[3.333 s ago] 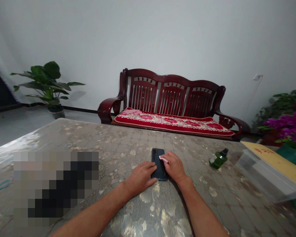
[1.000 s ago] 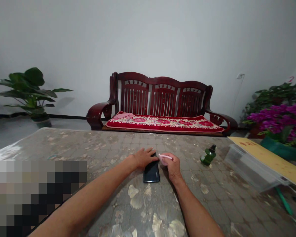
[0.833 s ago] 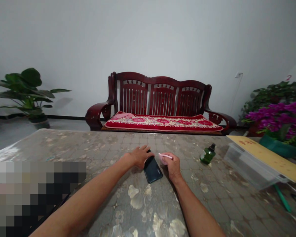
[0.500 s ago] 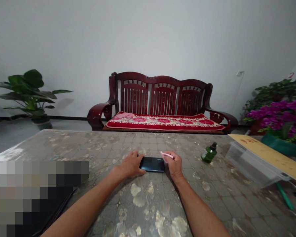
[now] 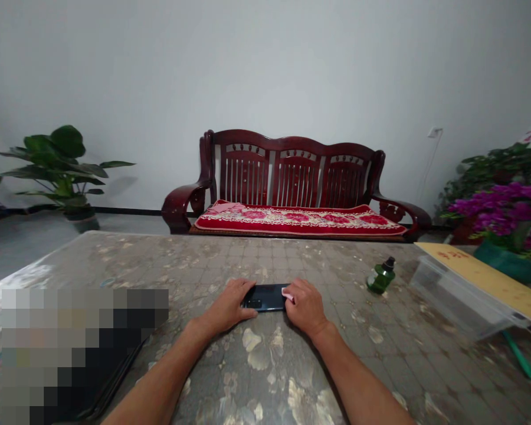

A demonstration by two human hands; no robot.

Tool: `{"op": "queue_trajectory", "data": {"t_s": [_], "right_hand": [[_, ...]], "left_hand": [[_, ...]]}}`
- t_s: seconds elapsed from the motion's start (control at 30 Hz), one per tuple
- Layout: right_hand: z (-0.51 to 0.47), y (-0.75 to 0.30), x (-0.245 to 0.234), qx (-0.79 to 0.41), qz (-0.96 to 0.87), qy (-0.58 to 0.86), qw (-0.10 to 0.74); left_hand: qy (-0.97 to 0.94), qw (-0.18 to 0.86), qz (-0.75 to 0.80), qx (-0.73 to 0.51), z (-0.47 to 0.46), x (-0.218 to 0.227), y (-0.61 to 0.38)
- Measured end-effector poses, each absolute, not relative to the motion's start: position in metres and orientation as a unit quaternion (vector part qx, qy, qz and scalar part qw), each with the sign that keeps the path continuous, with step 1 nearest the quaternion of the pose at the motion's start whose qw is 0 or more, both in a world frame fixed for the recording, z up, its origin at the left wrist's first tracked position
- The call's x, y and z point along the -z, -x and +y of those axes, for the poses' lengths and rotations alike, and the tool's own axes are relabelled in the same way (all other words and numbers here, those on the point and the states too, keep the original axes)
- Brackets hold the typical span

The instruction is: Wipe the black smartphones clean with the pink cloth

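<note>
A dark blue smartphone (image 5: pixel 269 296) lies flat on the table, back side up, its camera block showing near the left end. My left hand (image 5: pixel 228 306) grips that left end, thumb along the near edge and fingers at the far edge. My right hand (image 5: pixel 307 307) is closed around a small pale pink cloth (image 5: pixel 287 293) and rests at the phone's right end. The cloth seems to touch the phone's back; most of it is hidden in the fingers.
A green pump bottle (image 5: pixel 381 276) stands to the right on the patterned table (image 5: pixel 248 254). Beyond it are a clear plastic box (image 5: pixel 460 301) with a yellow board (image 5: pixel 478 274) on top, a green-handled tool (image 5: pixel 519 354) and a flower pot (image 5: pixel 511 260). A blurred dark object (image 5: pixel 115 366) lies left.
My right hand has lowered the pink cloth onto the phone's right end. My left hand has shifted left on the phone, and the camera block now shows. The view has turned slightly left.
</note>
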State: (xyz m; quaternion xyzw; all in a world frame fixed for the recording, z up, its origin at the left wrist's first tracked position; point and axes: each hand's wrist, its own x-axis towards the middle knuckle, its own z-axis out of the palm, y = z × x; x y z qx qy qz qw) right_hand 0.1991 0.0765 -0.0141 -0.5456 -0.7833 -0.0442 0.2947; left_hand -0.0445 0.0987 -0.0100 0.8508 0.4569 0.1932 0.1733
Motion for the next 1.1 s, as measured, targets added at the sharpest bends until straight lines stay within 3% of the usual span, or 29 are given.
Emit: {"op": "queue_trajectory", "data": {"t_s": [0.13, 0.37, 0.6, 0.87, 1.1], "right_hand": [[0.071, -0.194, 0.009, 0.049, -0.821, 0.508, 0.256], [0.078, -0.207, 0.005, 0.069, -0.756, 0.612, 0.224], [0.074, -0.191, 0.005, 0.046, -0.822, 0.523, 0.221], [0.083, -0.212, 0.003, 0.069, -0.744, 0.633, 0.203], [0.081, -0.204, 0.0, 0.056, -0.797, 0.57, 0.189]], "left_hand": [[-0.848, 0.177, 0.455, -0.208, 0.099, 0.011, 0.043], [-0.847, 0.169, 0.452, -0.223, 0.093, 0.009, 0.041], [-0.849, 0.159, 0.438, -0.249, 0.094, 0.017, 0.043], [-0.852, 0.146, 0.43, -0.26, 0.098, 0.022, 0.041], [-0.836, 0.154, 0.447, -0.28, 0.097, 0.021, 0.04]]}}
